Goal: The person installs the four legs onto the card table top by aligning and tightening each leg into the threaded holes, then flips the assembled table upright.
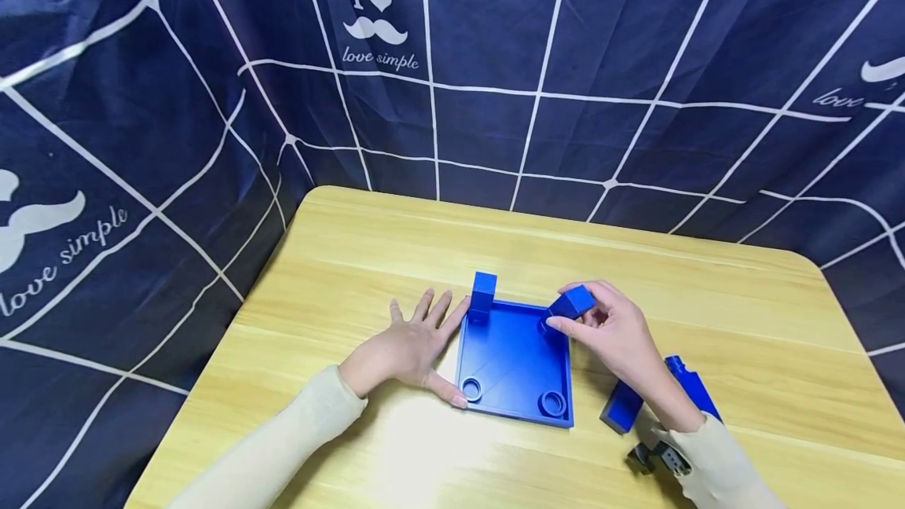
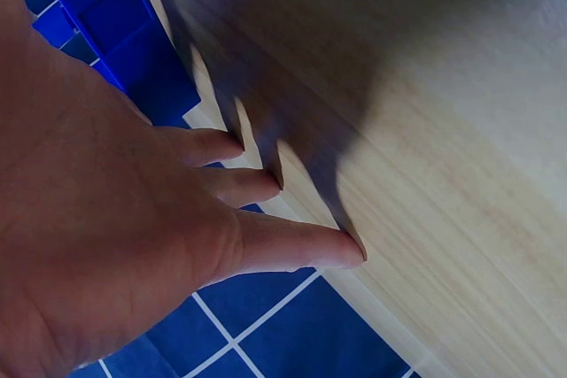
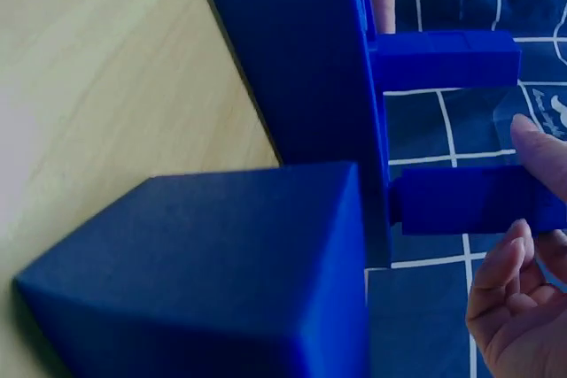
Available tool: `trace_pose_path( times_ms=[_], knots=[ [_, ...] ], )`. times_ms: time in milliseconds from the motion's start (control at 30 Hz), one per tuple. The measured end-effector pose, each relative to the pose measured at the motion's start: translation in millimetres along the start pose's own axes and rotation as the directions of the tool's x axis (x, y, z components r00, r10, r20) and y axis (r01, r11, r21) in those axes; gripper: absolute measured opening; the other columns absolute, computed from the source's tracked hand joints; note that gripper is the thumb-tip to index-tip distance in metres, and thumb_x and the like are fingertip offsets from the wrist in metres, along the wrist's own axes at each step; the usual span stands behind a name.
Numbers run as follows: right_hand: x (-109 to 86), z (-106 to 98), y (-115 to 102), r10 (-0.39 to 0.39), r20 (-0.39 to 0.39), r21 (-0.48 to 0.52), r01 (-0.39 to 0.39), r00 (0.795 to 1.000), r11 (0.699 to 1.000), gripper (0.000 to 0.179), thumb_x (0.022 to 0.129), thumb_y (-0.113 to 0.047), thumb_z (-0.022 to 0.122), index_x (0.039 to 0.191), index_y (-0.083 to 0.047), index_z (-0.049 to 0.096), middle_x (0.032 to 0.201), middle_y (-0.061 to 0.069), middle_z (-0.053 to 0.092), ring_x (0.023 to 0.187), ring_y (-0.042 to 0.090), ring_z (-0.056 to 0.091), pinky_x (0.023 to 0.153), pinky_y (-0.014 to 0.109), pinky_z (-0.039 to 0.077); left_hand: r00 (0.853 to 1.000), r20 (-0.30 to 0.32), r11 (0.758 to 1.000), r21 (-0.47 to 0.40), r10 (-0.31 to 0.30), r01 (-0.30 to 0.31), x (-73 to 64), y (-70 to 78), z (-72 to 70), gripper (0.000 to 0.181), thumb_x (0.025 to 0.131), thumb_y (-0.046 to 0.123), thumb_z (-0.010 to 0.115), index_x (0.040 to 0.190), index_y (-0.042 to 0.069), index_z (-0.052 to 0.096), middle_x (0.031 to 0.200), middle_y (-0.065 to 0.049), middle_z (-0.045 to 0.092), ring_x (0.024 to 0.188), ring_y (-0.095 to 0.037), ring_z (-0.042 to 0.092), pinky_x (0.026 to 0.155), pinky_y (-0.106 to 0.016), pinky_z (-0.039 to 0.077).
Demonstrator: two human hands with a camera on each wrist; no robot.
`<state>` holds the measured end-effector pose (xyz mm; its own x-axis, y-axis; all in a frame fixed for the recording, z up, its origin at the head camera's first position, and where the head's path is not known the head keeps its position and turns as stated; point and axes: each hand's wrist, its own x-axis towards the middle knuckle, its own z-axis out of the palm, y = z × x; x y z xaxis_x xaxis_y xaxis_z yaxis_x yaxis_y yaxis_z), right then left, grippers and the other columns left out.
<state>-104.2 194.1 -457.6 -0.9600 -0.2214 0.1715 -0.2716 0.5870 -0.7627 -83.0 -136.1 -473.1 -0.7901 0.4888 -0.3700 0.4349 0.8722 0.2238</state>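
A square blue tray-like base with a raised rim lies on the table. My left hand is spread flat at its left side, with the thumb and index fingertip at the rim. At the far left corner of the base stands a blue square leg. Between thumb and fingers, my right hand pinches another blue leg over the far right corner; in the right wrist view this leg has its narrow end right at the base. Round sockets show in both near corners.
Two loose blue legs lie right of the base, partly under my right forearm: one leg nearer the base, another with a narrow neck. A small black device sits at the right cuff. Dark blue cloth hangs behind the wooden table.
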Motion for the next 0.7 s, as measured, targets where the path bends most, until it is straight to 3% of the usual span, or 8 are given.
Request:
trace_pose_path(
  times_ms=[133, 267, 500, 700],
  knots=[
    [-2.7, 0.0, 0.7, 0.029, -0.019, 0.011, -0.029, 0.999, 1.000, 0.037, 0.089, -0.035, 0.095, 0.108, -0.014, 0.070, 0.073, 0.003, 0.053, 0.067, 0.021, 0.054, 0.057, 0.027, 0.040, 1.000, 0.001, 1.000, -0.004, -0.005, 0.005, 0.4, 0.7, 1.5, 0.152, 0.072, 0.092, 0.075, 0.176, 0.024, -0.011, 0.181, -0.019, 0.002, 0.164, -0.047, 0.001, 0.111, -0.091, 0.012],
    [-3.5, 1.6, 1.2, -0.005, -0.052, 0.016, 0.006, 0.999, 1.000, 0.036, 0.090, -0.028, 0.095, 0.091, -0.011, 0.062, 0.070, 0.002, 0.053, 0.066, 0.021, 0.053, 0.058, 0.026, 0.039, 1.000, 0.003, 1.000, -0.005, -0.007, 0.007, 0.2, 0.8, 1.2, 0.152, 0.072, 0.092, 0.075, 0.176, 0.024, -0.012, 0.181, -0.019, 0.002, 0.164, -0.047, 0.001, 0.111, -0.091, 0.012],
    [-2.4, 1.6, 3.1, -0.056, -0.065, -0.018, 0.055, 0.996, 0.998, 0.039, 0.090, -0.025, 0.094, 0.083, -0.014, 0.057, 0.070, 0.001, 0.051, 0.066, 0.020, 0.052, 0.058, 0.027, 0.038, 1.000, -0.003, 1.000, -0.015, 0.002, -0.002, -0.7, 0.0, 1.9, 0.152, 0.072, 0.092, 0.076, 0.176, 0.023, -0.012, 0.181, -0.020, 0.001, 0.164, -0.048, 0.000, 0.110, -0.092, 0.012],
    [-0.5, 0.0, 4.7, -0.110, -0.079, -0.071, 0.105, 0.991, 0.992, 0.032, 0.089, -0.021, 0.095, 0.085, -0.017, 0.063, 0.091, 0.000, 0.059, 0.073, 0.019, 0.054, 0.060, 0.024, 0.043, 1.000, 0.001, 1.000, -0.015, 0.003, -0.003, -0.8, -0.4, 1.4, 0.153, 0.072, 0.092, 0.075, 0.176, 0.023, -0.012, 0.181, -0.020, 0.001, 0.164, -0.048, -0.001, 0.110, -0.092, 0.012]
  ],
)
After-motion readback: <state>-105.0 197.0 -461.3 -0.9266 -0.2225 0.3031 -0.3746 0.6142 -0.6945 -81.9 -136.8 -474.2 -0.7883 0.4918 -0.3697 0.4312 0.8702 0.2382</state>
